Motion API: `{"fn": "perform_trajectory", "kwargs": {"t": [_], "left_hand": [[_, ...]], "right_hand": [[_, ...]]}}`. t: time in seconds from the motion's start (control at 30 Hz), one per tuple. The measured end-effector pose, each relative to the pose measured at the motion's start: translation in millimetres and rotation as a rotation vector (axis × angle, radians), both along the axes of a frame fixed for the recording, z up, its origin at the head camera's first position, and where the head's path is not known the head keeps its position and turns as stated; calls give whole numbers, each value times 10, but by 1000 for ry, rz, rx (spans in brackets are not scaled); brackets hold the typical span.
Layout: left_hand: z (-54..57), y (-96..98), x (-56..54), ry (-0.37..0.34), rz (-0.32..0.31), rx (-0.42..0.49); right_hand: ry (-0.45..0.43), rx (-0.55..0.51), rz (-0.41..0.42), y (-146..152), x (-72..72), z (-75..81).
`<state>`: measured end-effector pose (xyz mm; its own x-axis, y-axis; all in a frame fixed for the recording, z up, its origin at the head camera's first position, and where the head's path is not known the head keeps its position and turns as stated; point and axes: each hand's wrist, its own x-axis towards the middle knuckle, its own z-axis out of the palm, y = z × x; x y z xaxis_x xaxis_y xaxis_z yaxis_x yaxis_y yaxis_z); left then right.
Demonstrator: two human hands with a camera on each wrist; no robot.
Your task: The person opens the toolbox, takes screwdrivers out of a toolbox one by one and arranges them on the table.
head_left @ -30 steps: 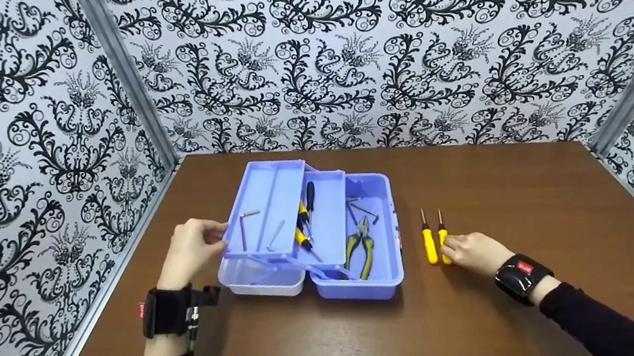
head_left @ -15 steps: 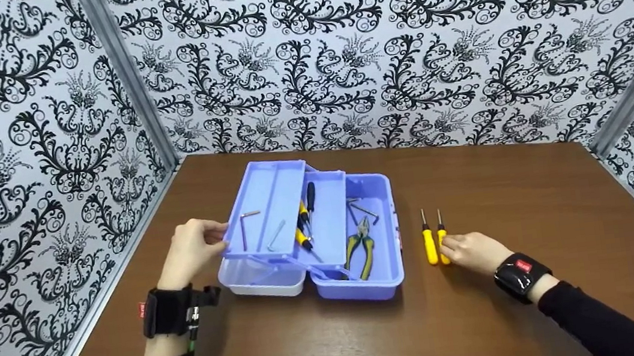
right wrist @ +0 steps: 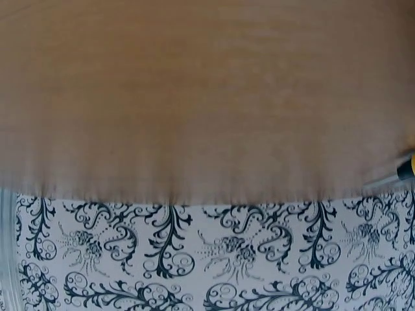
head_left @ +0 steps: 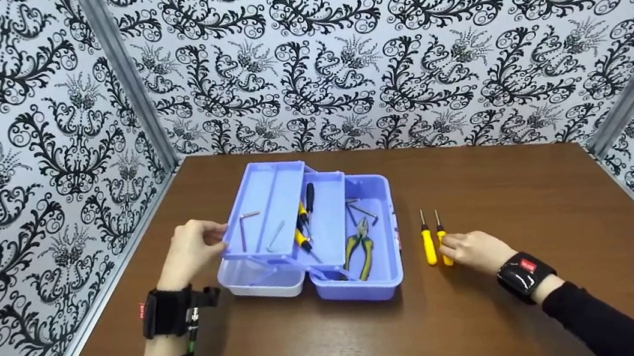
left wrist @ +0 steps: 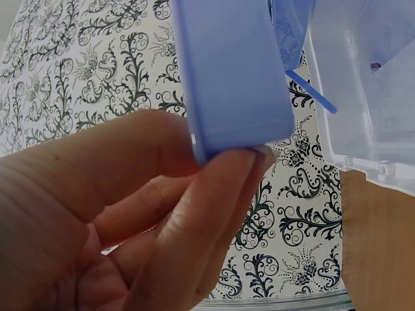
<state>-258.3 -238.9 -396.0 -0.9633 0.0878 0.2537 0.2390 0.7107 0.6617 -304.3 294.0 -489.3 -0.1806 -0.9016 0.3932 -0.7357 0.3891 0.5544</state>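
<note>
A purple toolbox (head_left: 387, 281) stands unfolded on the table, its tiers spread to the left. My left hand (head_left: 188, 254) pinches the left edge of its raised upper tray (head_left: 261, 194); the left wrist view has thumb and fingertips at the tray's corner (left wrist: 240, 84). To the right of the box, two yellow screwdrivers lie side by side, tips pointing away. My right hand (head_left: 477, 250) pinches the handle of the right screwdriver (head_left: 441, 236), its fingers covering part of it. Close beside it lies the left screwdriver (head_left: 429, 247), untouched.
Inside the toolbox are pliers (head_left: 367, 250), hex keys (head_left: 243, 235) and more screwdrivers (head_left: 302, 239). The whitish lid (head_left: 267, 290) sits under the raised tray. Patterned walls (head_left: 339, 66) bound the brown table (head_left: 337, 345) at the back and sides.
The tip of the right screwdriver has swung slightly left, toward the other one, with my right hand on its handle. My left hand has stayed at the tray.
</note>
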Motion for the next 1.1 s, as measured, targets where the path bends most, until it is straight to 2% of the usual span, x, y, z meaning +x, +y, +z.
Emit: {"fn": "perform_trajectory", "kwargs": {"t": [0.17,0.47,0.63,0.87,1.1], "left_hand": [[-6,5,-10,17,14,-14],[2,15,-11,10,11,-3],[8,19,-1,4,6,-1],[14,23,6,-4,1,-3],[20,4,20,4,6,-9]], "right_hand": [[-42,-55,-69,23,21,85],[-296,-250,-280,21,57,236],[-420,-271,-373,-41,66,251],[-612,-316,-551,-211,100,266],[-709,-355,-648,-467,58,374]]}}
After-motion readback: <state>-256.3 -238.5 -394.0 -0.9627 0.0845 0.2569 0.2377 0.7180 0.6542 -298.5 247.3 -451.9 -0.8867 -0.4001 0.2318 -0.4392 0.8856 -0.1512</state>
